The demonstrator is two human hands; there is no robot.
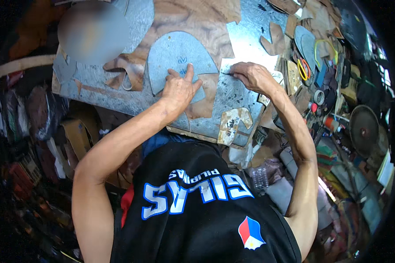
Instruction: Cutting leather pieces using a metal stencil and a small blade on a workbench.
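Grey rounded template (175, 50): lying flat over brown sheet material (202, 108), near the far middle of the metal-topped surface (134, 101); a notch in its right side exposes brown beneath. Left hand (180, 90): fingers spread on the template's lower part, apparently pressing, grasping nothing. Right hand (251, 76): fingers pinched on a slender dark tool (226, 73), its tip just beside the template's right corner; kind of tool not determinable.

Risk: the left hand bears on the lower part only, so a sideways push at the corner could pivot the template. A slip of the tip could mark the sheet or, if sharp, reach the left fingers.

Surroundings: pale notched pattern (233, 125) near the surface's near edge; brown offcut (129, 73) to the left; orange-handled scissors (303, 69) among clutter at right, which could crowd the right arm.
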